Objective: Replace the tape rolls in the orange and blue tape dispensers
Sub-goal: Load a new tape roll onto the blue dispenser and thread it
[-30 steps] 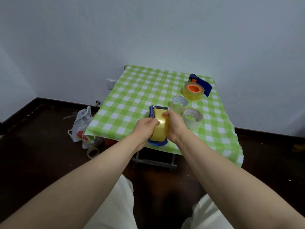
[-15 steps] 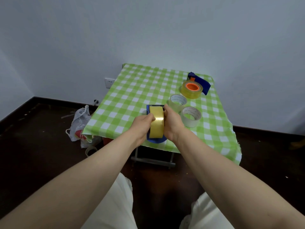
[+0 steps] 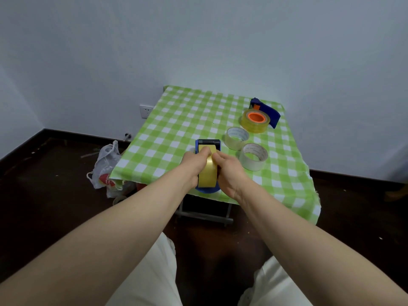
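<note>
Holding: both hands clasp the dispenser (image 3: 207, 190) from either side, over the near edge of the counter (image 3: 176, 133); whether it rests on the cloth cannot be told.
Left hand (image 3: 194, 164): fingers curled round the dispenser's left side, thumb on top of the roll (image 3: 207, 173).
Right hand (image 3: 229, 171): wrapped on the right side, thumb tip meeting the left thumb on the roll.
Roll: yellow, glossy, translucent, standing on edge between the two palms.
Dispenser: blue body with a rounded end showing below the wrists and a black bar just beyond the thumbs.
Loose rolls: two pale ones lying flat, one (image 3: 253, 156) just right of the right hand, the other (image 3: 236, 138) just beyond it.
Far dispenser (image 3: 270, 114): blue, well beyond the right hand, carrying a yellow roll with an orange core (image 3: 255, 117).
Counter: green-and-white check cloth.
Bag (image 3: 106, 166): clear plastic, on the floor left of the left hand.
</note>
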The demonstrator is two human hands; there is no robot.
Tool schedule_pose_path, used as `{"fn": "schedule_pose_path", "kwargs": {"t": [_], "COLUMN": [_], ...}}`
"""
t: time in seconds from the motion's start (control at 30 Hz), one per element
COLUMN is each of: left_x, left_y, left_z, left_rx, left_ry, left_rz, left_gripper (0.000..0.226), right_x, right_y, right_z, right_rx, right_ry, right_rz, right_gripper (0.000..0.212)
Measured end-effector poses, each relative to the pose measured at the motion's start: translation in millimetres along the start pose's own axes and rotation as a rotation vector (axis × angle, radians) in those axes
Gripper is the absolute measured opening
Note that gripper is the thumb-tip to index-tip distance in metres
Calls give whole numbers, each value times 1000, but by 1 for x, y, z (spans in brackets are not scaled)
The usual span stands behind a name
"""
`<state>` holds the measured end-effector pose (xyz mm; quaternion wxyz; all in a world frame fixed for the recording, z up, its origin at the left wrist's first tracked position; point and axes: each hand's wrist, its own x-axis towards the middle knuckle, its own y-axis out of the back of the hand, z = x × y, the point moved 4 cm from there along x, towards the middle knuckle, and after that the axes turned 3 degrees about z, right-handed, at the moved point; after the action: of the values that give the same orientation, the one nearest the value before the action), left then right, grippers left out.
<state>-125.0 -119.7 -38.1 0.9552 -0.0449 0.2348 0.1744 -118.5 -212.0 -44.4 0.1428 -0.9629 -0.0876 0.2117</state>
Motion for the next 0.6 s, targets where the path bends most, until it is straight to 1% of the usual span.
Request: {"fn": "schedule_pose_path", "kwargs": {"t": [0.17, 0.27, 0.4, 0.53, 0.6], "left_x": [-3, -2, -2, 0, 1], "left_y": [1, 5, 9, 10, 10], "left_z": [-2, -8, -4, 2, 3], "left_rx": [4, -29, -95, -65, -56], "left_ry": [-71, -97, -40, 23, 23], "left_rz": [-77, -80, -31, 8, 4], "left_gripper": [8, 11, 17, 20, 19], "right_x": [-2, -2, -2, -5, -7], "right_y": [3, 3, 2, 5, 5], "right_z": [1, 4, 6, 7, 6], "right_rx": [190, 214, 183, 209, 219], "right_ry": [13, 32, 63, 79, 88], "right_rz": [-31, -58, -65, -80, -93], "right_gripper": [35, 36, 38, 43, 42]}}
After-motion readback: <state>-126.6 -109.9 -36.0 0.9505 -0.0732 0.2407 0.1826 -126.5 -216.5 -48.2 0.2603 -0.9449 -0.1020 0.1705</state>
